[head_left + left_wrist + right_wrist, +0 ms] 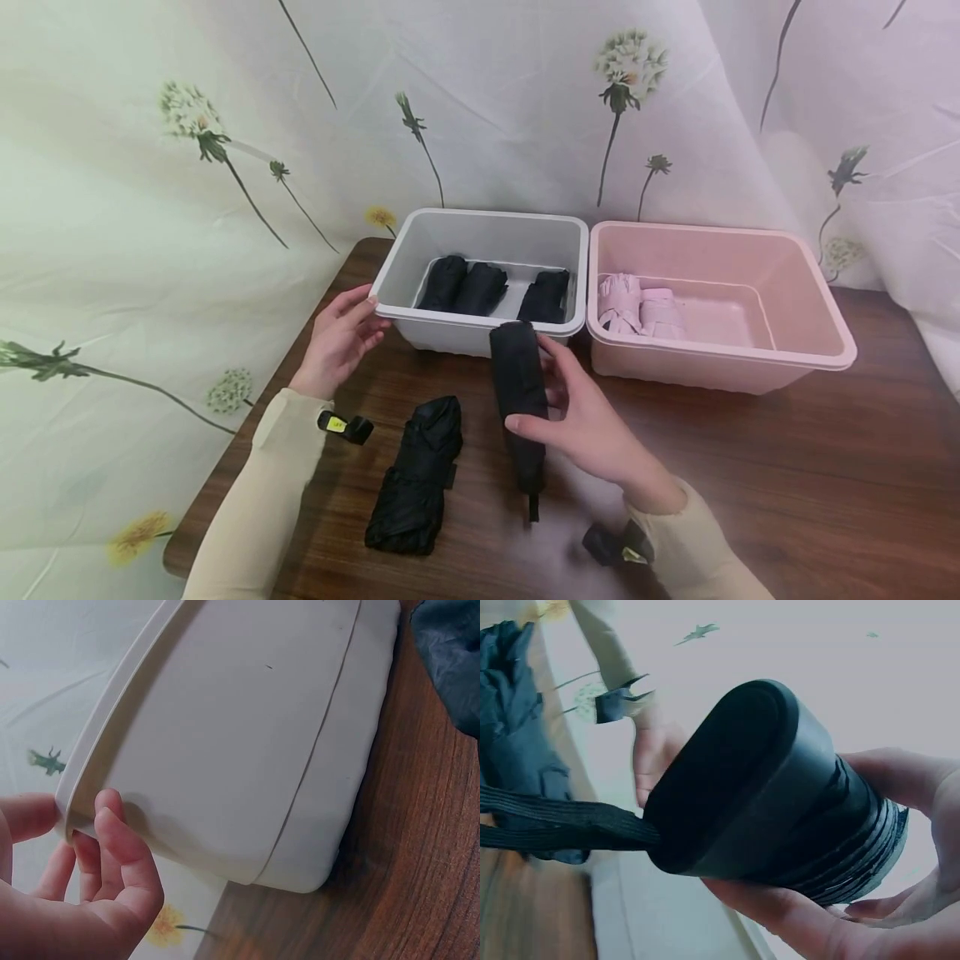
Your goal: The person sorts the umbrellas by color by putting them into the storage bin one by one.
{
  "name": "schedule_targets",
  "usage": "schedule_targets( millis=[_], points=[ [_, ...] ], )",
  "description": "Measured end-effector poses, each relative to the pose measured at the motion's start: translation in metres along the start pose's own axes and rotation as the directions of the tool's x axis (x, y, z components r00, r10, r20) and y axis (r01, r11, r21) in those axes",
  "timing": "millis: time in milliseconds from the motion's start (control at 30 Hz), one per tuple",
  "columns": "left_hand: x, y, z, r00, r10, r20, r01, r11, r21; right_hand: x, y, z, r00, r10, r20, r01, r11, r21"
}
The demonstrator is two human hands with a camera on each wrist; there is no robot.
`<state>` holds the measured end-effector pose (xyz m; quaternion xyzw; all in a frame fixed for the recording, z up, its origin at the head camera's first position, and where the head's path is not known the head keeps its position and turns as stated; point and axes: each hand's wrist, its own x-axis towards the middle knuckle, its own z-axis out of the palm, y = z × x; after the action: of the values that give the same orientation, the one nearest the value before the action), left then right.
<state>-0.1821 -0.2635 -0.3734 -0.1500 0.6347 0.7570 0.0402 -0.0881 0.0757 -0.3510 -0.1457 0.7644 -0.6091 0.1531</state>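
My right hand (592, 425) grips a folded black umbrella (517, 392) and holds it raised in front of the grey bin. Its flat oval handle end (727, 772) and wrist strap (562, 821) face the right wrist camera. With my left hand (341, 333) I pinch the near left corner of the grey bin (480, 318); the left wrist view shows fingers on both sides of the rim (82, 769). Another folded black umbrella (416, 475) lies on the table between my arms. Inside the grey bin lie three black bundles (483, 287) that look like folded umbrellas.
A pink bin (720, 367) stands right beside the grey one, with two light pink bundles (621, 302) at its left end. Both bins stand at the back of the dark wooden table (750, 483). A flower-patterned cloth (487, 100) hangs close behind them.
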Motion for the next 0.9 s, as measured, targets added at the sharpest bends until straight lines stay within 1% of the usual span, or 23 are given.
schedule_targets(
  millis=[133,233,300,400,500,567,767,900],
  points=[
    [0.001,0.0,-0.001,1.0,-0.002,0.009,0.002,1.0,-0.005,-0.002,-0.006,-0.011,0.999,-0.011,-0.043,0.012,1.0,0.026],
    [0.001,-0.001,-0.001,1.0,-0.003,0.013,0.003,1.0,-0.005,-0.004,-0.009,-0.018,0.997,-0.035,-0.07,0.041,0.996,0.08],
    [0.001,-0.001,-0.001,1.0,-0.003,0.012,0.003,1.0,-0.005,-0.004,-0.011,-0.021,0.994,-0.071,-0.084,0.082,0.987,0.138],
    [0.001,-0.001,-0.002,1.0,-0.002,0.011,0.002,1.0,-0.004,-0.003,-0.014,-0.026,0.984,-0.149,-0.095,0.168,0.953,0.251],
    [0.002,-0.001,-0.002,1.0,-0.002,0.015,0.002,1.0,-0.008,-0.001,-0.017,-0.03,0.972,-0.21,-0.103,0.233,0.901,0.367],
    [0.002,-0.001,-0.002,1.0,-0.001,0.016,0.001,1.0,-0.007,0.0,-0.019,-0.034,0.97,-0.216,-0.108,0.242,0.867,0.435],
    [0.002,-0.002,-0.002,1.0,0.007,0.012,-0.007,1.0,-0.014,0.003,-0.023,-0.046,0.973,-0.186,-0.136,0.23,0.813,0.535],
    [0.002,-0.002,-0.001,1.0,0.011,0.02,-0.011,0.999,-0.042,0.008,-0.023,-0.052,0.97,-0.191,-0.152,0.244,0.764,0.598]
  ],
)
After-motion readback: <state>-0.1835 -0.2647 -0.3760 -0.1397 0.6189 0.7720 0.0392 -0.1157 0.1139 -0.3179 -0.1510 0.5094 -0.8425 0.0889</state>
